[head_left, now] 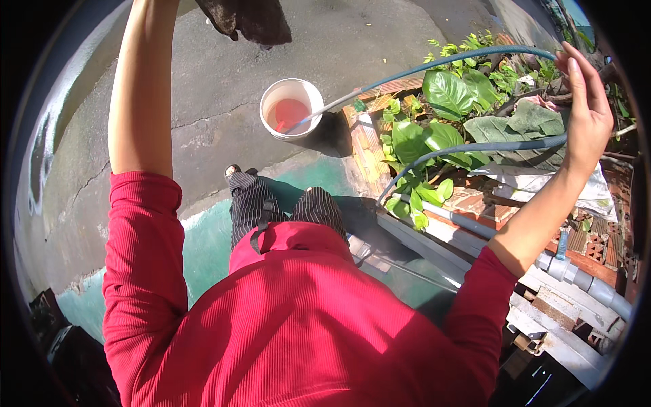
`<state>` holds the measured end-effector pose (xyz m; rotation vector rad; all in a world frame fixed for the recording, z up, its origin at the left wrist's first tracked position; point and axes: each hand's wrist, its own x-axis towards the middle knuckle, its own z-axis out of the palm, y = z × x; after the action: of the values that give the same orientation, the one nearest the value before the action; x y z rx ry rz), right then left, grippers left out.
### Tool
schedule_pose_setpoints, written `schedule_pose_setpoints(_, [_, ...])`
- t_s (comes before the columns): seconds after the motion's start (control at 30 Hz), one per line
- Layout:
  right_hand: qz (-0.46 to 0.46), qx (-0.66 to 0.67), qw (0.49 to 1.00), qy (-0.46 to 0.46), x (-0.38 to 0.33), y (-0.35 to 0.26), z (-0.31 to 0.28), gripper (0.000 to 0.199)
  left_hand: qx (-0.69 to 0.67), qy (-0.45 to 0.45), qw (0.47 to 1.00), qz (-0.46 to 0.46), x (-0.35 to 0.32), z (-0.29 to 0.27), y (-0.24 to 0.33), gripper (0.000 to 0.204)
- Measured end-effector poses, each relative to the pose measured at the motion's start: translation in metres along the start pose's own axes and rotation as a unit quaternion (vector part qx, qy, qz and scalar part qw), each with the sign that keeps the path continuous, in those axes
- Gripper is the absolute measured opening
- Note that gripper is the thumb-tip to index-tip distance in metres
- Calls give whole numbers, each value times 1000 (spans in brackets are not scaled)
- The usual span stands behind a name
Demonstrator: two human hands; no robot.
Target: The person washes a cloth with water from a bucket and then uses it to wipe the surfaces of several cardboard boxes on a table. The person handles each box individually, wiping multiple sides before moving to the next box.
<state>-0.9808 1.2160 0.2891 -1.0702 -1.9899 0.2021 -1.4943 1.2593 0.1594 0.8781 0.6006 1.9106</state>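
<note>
A blue-grey hose [461,60] arches from a white bucket [315,102] over the plants to my right hand [588,112] at the upper right. That hand is raised with its fingers closed on the hose at the fingertips; part of the grip is hidden. Another length of the hose runs from beside my wrist down toward the lower left. Reddish liquid [288,112] lies in the bucket, and the hose's pale end dips into it. My left forearm reaches up past the top edge, so the hand is out of view. Near it hangs a dark, wet-looking cloth [254,20].
Leafy plants [447,95] grow in a bed edged with bricks [366,146]. A grey-green cloth [519,129] and a white sack [583,190] lie there. Grey pipes [576,278] and pale boards [556,332] are at the lower right. Concrete ground [203,88] surrounds the bucket.
</note>
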Motion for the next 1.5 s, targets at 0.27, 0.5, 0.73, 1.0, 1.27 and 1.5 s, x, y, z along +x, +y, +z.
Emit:
schedule_pose_setpoints(0.27, [236,18,816,-527,-256,134,485,28,74,169,939,-291,-153,-296,-182,21])
schedule_pose_setpoints(0.5, [414,-113,756,-494,-474,277,751,34,-146,281,883,-346,-223,-451,-243,76])
schedule_pose_setpoints(0.73, [736,-3,556,-387,-557,354,882,42,-137,375,799,-449,-297,-557,-413,29])
schedule_pose_setpoints(1.0, [584,-239,627,-457,-474,314,860,30,257,343,769,-474,-318,-586,-450,25])
schedule_pose_setpoints(1.27, [589,21,732,-342,-538,346,841,45,127,379,783,-476,-225,-526,-473,28])
schedule_pose_setpoints(1.5, [631,291,654,-299,-400,280,669,37,75,296,788,-535,-151,-470,-480,35])
